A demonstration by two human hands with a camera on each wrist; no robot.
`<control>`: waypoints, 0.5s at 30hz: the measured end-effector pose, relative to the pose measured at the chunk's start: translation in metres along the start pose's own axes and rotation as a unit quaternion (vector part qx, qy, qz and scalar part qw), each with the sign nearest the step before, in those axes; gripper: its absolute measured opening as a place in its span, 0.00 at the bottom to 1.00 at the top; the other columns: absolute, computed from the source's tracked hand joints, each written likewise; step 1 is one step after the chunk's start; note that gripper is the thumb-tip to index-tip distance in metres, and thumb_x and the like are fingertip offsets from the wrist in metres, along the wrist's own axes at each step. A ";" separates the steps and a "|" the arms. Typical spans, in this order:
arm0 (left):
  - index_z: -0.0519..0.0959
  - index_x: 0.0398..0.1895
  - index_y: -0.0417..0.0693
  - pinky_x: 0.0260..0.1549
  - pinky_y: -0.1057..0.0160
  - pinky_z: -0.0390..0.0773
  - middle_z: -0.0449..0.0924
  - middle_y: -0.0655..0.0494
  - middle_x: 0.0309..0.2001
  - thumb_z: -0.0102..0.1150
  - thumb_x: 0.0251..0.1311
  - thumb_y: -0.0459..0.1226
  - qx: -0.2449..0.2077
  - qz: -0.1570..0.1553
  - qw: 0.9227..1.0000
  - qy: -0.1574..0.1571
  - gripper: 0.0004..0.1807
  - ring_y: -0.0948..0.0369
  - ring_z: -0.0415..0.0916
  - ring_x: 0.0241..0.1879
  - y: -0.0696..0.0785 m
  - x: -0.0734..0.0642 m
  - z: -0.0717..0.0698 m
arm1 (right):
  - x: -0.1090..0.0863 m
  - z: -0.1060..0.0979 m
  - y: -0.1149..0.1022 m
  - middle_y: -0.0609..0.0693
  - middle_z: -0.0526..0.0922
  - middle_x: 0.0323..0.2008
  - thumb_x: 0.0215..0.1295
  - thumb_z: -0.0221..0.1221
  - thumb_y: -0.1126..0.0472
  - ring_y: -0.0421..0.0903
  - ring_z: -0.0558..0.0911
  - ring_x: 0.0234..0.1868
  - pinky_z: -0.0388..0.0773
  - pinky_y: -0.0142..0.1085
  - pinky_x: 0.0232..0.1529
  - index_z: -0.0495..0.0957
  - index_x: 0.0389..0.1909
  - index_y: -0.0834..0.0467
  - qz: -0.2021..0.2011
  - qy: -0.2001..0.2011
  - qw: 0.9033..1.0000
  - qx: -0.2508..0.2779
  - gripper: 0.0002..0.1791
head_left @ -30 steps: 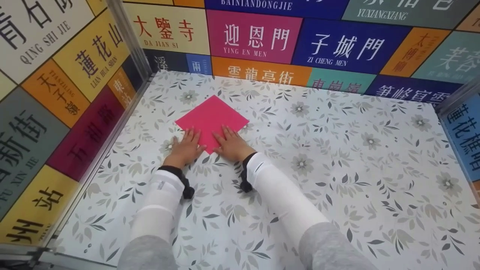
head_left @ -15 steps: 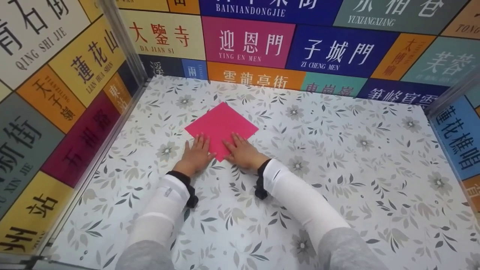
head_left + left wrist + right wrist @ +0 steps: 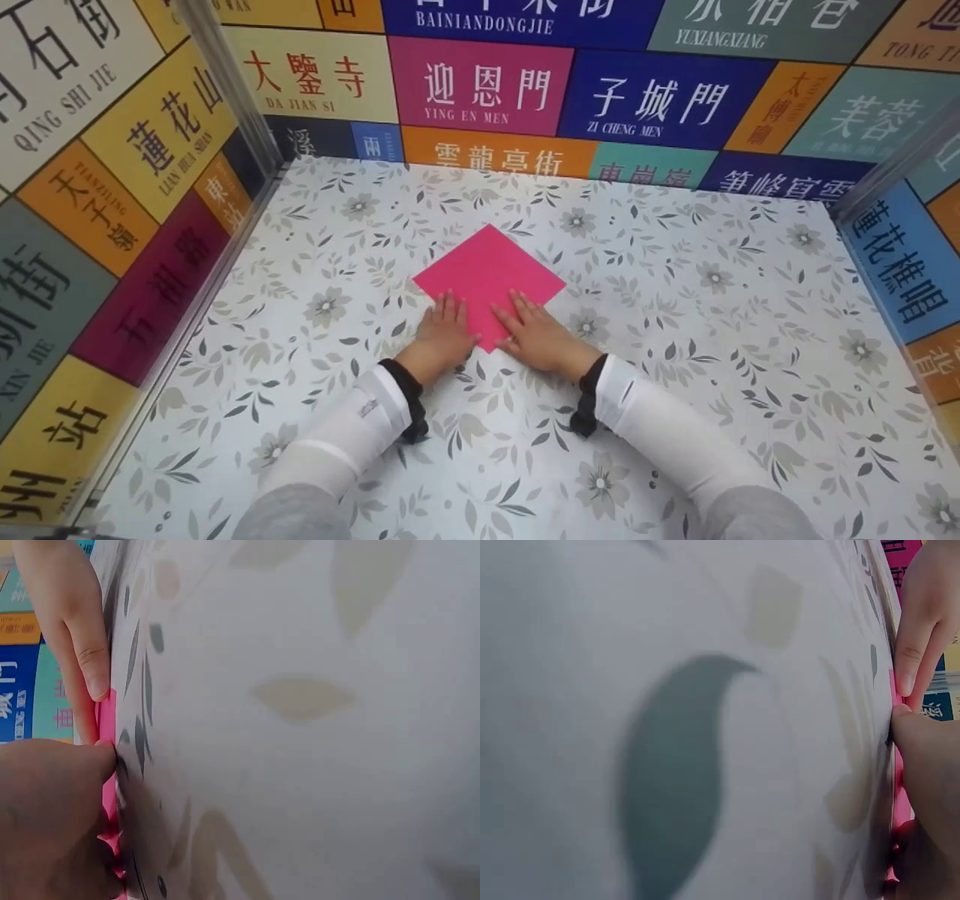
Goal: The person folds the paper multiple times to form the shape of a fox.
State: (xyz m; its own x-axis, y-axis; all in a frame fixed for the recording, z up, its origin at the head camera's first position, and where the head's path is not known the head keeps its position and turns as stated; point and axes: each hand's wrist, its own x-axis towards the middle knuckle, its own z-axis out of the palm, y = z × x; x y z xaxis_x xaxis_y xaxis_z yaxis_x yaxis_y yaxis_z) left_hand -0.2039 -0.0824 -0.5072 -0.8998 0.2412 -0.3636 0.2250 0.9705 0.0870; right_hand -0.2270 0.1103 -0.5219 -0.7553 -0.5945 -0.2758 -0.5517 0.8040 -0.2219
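A square pink sheet of paper (image 3: 489, 266) lies flat on the table, turned so one corner points toward the person. My left hand (image 3: 444, 334) rests on its lower left edge, fingers extended forward. On the lower right edge lies my right hand (image 3: 541, 334), its fingers likewise straight and spread. The near corner of the sheet shows between the two thumbs. In the left wrist view, a thin strip of the pink paper (image 3: 109, 716) shows under the fingers; the right wrist view shows the paper (image 3: 901, 787) edge-on beneath the hand.
The table (image 3: 720, 390) has a white cover printed with grey leaves and flowers. Panels with colourful lettering stand along the back (image 3: 480, 86), the left (image 3: 142, 292) and the right side (image 3: 904, 270).
Both hands have slid the pink paper to the right and toward the person across the table. Their straight fingers have stayed on its two near edges. The head view has shifted slightly.
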 end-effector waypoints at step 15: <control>0.49 0.76 0.39 0.73 0.51 0.52 0.43 0.35 0.76 0.33 0.73 0.56 0.076 0.082 0.992 0.062 0.39 0.43 0.41 0.76 0.070 -0.028 0.035 | -0.091 0.028 0.019 0.63 0.38 0.77 0.73 0.42 0.39 0.62 0.41 0.77 0.47 0.55 0.74 0.43 0.77 0.51 0.025 0.030 0.999 -0.016 0.39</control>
State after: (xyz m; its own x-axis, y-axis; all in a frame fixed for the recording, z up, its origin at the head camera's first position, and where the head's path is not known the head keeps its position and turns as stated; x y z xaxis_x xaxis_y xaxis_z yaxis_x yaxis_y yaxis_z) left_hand -0.1498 -0.0214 -0.5231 -0.8834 0.4038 -0.2376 0.4176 0.9086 -0.0082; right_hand -0.1593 0.1793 -0.5277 -0.8019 -0.5520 -0.2286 -0.5226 0.8335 -0.1794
